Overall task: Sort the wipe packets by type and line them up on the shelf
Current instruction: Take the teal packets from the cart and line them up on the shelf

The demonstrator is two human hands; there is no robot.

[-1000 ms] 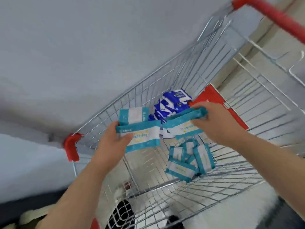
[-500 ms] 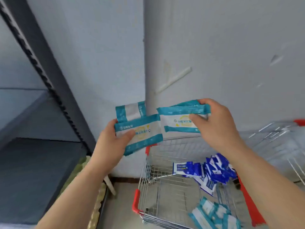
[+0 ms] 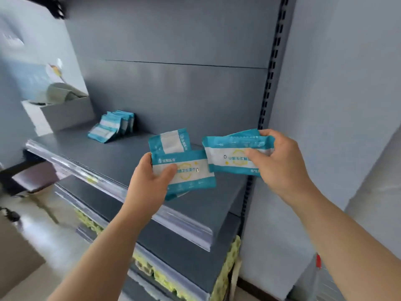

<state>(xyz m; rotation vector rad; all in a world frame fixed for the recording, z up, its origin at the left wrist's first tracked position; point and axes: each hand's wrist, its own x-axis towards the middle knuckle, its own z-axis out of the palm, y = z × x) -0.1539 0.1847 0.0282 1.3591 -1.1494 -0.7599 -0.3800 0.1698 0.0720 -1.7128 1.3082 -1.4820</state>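
My left hand [image 3: 152, 187] grips a small stack of teal-and-white wipe packets [image 3: 186, 168], one packet poking up behind the front one. My right hand [image 3: 280, 164] pinches more teal-and-white packets [image 3: 230, 157], the front one's print upside down. Both hands hover over the right part of the dark grey shelf [image 3: 121, 157]. A row of the same teal packets [image 3: 112, 126] stands on that shelf further back to the left, leaning against each other.
A grey box [image 3: 63, 111] with pale items in it stands at the shelf's far left end. Lower shelves [image 3: 184, 246] stick out below, with yellow-green packing under them. A slotted upright [image 3: 271, 68] and a pale wall bound the shelf on the right.
The view has swung from the shopping cart left and up to the shelf. Both hands still hold their teal packets, now raised over the shelf board.
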